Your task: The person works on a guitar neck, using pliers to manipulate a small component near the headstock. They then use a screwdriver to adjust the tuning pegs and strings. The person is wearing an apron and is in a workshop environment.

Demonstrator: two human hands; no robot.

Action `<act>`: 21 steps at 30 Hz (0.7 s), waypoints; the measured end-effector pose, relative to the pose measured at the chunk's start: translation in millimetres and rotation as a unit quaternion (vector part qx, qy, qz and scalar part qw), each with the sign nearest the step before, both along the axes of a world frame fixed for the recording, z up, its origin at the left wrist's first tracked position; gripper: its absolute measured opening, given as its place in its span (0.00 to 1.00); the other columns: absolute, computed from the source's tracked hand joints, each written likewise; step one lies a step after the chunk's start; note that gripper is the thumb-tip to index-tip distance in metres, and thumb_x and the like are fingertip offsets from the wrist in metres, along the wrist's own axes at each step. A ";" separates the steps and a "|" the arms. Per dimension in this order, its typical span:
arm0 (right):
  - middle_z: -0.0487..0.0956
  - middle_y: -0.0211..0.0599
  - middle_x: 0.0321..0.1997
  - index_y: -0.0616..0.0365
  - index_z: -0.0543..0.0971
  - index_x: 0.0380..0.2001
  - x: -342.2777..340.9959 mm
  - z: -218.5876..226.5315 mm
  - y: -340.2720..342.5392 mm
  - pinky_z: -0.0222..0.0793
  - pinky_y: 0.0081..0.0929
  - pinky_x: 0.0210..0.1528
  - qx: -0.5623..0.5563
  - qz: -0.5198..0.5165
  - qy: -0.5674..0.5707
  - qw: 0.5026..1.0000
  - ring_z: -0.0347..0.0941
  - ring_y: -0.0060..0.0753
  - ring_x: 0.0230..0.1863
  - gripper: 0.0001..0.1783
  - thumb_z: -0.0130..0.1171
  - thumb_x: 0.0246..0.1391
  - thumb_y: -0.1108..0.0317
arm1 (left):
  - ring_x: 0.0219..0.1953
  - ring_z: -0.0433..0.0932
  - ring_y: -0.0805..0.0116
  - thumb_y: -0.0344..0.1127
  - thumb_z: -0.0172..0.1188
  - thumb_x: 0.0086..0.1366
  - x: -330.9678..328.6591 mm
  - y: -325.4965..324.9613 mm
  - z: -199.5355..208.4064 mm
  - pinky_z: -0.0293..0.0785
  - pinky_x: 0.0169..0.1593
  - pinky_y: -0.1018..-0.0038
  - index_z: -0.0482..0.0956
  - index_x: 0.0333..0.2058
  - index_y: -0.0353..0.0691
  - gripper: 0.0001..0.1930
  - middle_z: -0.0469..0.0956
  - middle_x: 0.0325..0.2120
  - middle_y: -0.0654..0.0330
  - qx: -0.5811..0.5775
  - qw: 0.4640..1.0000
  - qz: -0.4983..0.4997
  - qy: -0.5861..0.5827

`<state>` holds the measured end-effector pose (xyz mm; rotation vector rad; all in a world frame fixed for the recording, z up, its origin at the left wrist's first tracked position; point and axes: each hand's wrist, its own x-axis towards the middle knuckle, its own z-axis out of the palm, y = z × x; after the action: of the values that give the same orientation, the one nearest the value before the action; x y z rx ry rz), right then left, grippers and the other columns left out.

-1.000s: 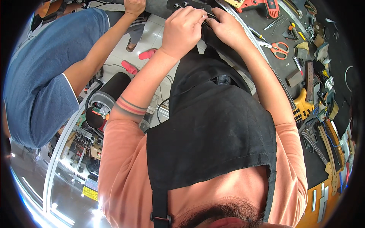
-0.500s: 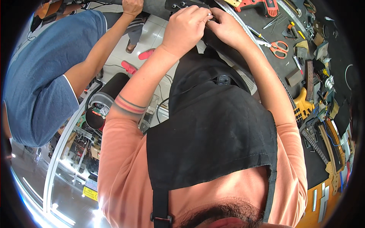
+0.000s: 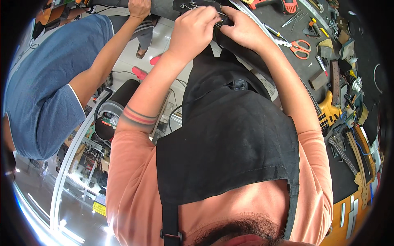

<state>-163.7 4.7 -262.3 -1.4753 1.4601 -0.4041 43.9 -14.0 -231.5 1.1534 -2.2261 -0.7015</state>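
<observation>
A black plate [image 3: 201,3] with shiny fittings lies at the top edge, cut off, partly behind the left hand [image 3: 193,30], whose blurred fingers bunch, grip unclear; the right hand [image 3: 245,33] shows thumb and forefinger apart, its grip hidden.

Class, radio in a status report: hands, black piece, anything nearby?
Left hand, fingers curled; right hand close beside, grips unclear. Black piece partly covered, metal fittings showing. Red power tool nearby, right.
</observation>
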 end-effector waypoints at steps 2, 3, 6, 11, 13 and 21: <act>0.86 0.49 0.43 0.65 0.75 0.72 -1.0 3.0 -2.5 0.78 0.37 0.52 0.023 0.014 -0.004 1.000 0.83 0.41 0.43 0.39 0.64 0.56 0.64 | 0.43 0.90 0.54 0.26 0.70 0.68 16.6 4.6 -2.4 0.86 0.46 0.62 0.85 0.42 0.36 0.05 0.90 0.41 0.58 -0.016 0.999 -0.047 0.000; 0.86 0.50 0.44 0.65 0.75 0.73 -1.3 4.1 -3.1 0.78 0.36 0.53 0.034 0.021 -0.006 0.999 0.84 0.41 0.44 0.40 0.64 0.56 0.65 | 0.46 0.90 0.55 0.25 0.70 0.68 24.0 5.5 -4.6 0.87 0.47 0.63 0.85 0.41 0.36 0.05 0.90 0.44 0.59 -0.041 0.996 -0.076 -0.001; 0.86 0.49 0.44 0.65 0.75 0.72 -0.8 5.4 3.4 0.78 0.37 0.52 0.005 -0.004 -0.003 1.000 0.84 0.41 0.43 0.39 0.64 0.56 0.65 | 0.53 0.89 0.56 0.23 0.70 0.66 35.9 6.4 -9.5 0.88 0.53 0.64 0.84 0.39 0.35 0.05 0.90 0.51 0.59 -0.110 0.984 -0.138 -0.037; 0.87 0.49 0.45 0.64 0.75 0.72 -2.1 11.0 1.1 0.78 0.37 0.53 0.018 0.018 -0.019 0.999 0.84 0.41 0.44 0.38 0.64 0.58 0.64 | 0.57 0.88 0.56 0.22 0.70 0.63 39.7 5.4 -10.0 0.86 0.57 0.63 0.83 0.37 0.35 0.06 0.89 0.53 0.57 -0.172 0.968 -0.175 -0.051; 0.87 0.50 0.46 0.63 0.76 0.71 -3.7 8.0 1.2 0.78 0.37 0.54 0.012 0.015 -0.035 0.999 0.85 0.41 0.46 0.36 0.64 0.61 0.64 | 0.58 0.88 0.56 0.22 0.71 0.62 40.4 6.5 -11.1 0.86 0.57 0.63 0.82 0.37 0.35 0.07 0.89 0.53 0.56 -0.185 0.965 -0.175 -0.058; 0.87 0.62 0.50 0.64 0.82 0.55 5.2 14.1 -3.1 0.79 0.48 0.58 0.012 -0.060 -0.026 0.998 0.85 0.63 0.54 0.24 0.64 0.65 0.56 | 0.43 0.87 0.57 0.24 0.74 0.63 34.9 10.4 -17.0 0.84 0.49 0.65 0.85 0.44 0.38 0.12 0.86 0.46 0.58 -0.059 0.993 -0.093 0.032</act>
<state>-158.5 1.5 -248.3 -1.3526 1.5110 -0.4925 78.8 -3.6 -248.5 0.8619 -2.3081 -0.6599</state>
